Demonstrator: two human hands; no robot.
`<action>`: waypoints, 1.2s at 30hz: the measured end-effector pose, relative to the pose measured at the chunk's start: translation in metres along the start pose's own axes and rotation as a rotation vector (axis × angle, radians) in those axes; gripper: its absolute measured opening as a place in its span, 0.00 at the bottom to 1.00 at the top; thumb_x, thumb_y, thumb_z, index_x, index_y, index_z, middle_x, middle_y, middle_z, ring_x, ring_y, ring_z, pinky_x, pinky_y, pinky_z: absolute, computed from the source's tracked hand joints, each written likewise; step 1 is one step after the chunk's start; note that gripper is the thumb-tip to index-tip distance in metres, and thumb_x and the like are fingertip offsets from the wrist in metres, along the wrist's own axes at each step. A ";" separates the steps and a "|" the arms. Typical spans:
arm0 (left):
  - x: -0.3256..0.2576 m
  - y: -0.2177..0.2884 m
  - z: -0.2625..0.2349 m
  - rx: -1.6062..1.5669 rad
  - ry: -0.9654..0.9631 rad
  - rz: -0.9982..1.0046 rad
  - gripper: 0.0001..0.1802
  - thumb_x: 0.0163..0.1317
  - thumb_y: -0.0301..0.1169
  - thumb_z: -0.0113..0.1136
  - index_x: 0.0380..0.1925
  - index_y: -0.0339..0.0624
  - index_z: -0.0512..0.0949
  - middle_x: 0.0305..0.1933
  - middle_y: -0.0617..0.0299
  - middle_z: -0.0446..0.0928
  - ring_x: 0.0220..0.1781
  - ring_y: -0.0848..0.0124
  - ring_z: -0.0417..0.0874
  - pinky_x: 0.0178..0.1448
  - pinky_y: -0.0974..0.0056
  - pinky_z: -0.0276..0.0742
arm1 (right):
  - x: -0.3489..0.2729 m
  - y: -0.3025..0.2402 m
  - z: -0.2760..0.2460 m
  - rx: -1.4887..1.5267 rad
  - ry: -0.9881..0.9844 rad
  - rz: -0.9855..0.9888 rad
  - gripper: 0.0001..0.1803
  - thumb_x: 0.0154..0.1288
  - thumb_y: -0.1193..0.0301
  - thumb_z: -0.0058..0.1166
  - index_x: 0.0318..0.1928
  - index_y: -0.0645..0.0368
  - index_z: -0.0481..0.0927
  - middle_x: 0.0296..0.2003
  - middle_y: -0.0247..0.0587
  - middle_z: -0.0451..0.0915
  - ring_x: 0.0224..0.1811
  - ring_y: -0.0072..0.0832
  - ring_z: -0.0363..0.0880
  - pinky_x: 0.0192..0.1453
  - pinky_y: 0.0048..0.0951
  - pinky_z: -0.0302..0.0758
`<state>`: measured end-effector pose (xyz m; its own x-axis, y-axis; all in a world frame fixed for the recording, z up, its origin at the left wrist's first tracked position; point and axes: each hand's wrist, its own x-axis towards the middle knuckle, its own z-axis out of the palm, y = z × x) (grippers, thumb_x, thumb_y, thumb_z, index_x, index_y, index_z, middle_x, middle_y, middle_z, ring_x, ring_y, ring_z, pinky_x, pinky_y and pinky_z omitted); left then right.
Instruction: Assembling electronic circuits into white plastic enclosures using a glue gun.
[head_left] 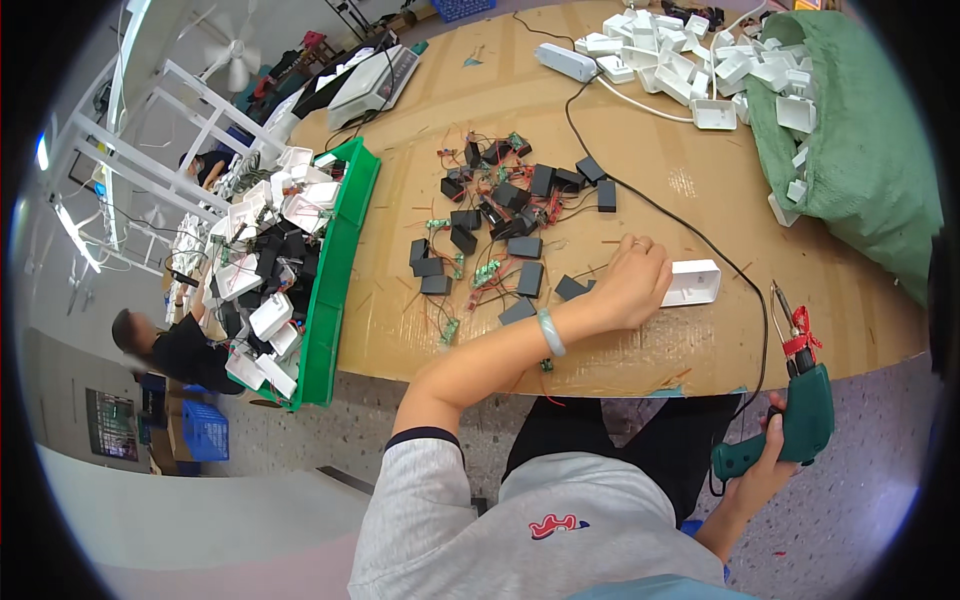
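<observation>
My left hand point(637, 283), a bangle on its wrist, is closed at the left end of a white plastic case point(697, 284). The case lies with its hollow side up near the front edge of the cardboard-covered table, and the fingers hide part of it. My right hand point(765, 468) grips a green soldering gun point(808, 415) beyond the table's front edge. Its metal tip points up, with red material wound round the base. Left of my left hand lie several black boxes point(529, 279) with thin wires and small green circuit boards point(487, 273).
A black cord point(690, 215) crosses the table beside the white case. White cases point(675, 60) spill from a green sack point(850, 130) at the far right, near a white power strip point(566, 62). On the left stands a loaded green crate point(340, 290); a person point(185, 350) is beyond it.
</observation>
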<state>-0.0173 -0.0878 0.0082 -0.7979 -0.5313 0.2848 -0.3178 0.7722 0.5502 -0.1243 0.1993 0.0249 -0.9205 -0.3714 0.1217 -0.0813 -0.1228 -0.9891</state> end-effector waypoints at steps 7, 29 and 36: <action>0.041 -0.087 -0.130 -0.029 0.649 -0.339 0.16 0.69 0.39 0.58 0.45 0.36 0.80 0.35 0.46 0.85 0.38 0.51 0.87 0.44 0.50 0.81 | 0.010 -0.001 -0.002 -0.075 0.063 -0.017 0.20 0.73 0.70 0.55 0.61 0.65 0.77 0.51 0.41 0.83 0.52 0.24 0.78 0.55 0.27 0.72; 0.019 -0.231 -0.176 -0.286 -0.124 -0.331 0.15 0.73 0.35 0.62 0.52 0.38 0.84 0.45 0.62 0.85 0.52 0.74 0.82 0.56 0.67 0.77 | 0.008 -0.008 0.034 -0.113 -0.011 0.009 0.21 0.71 0.72 0.55 0.62 0.64 0.75 0.51 0.42 0.83 0.52 0.26 0.79 0.57 0.29 0.72; -0.037 -0.119 -0.194 -0.012 -0.022 -0.045 0.08 0.68 0.28 0.65 0.43 0.37 0.87 0.42 0.59 0.84 0.47 0.70 0.83 0.55 0.66 0.76 | -0.003 -0.006 0.010 -0.043 -0.028 0.001 0.20 0.71 0.74 0.54 0.61 0.65 0.75 0.50 0.42 0.83 0.53 0.27 0.80 0.58 0.29 0.72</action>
<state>0.1494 -0.2278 0.0845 -0.7942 -0.5574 0.2419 -0.3474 0.7432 0.5717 -0.1173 0.1917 0.0318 -0.9096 -0.3970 0.1226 -0.0976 -0.0828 -0.9918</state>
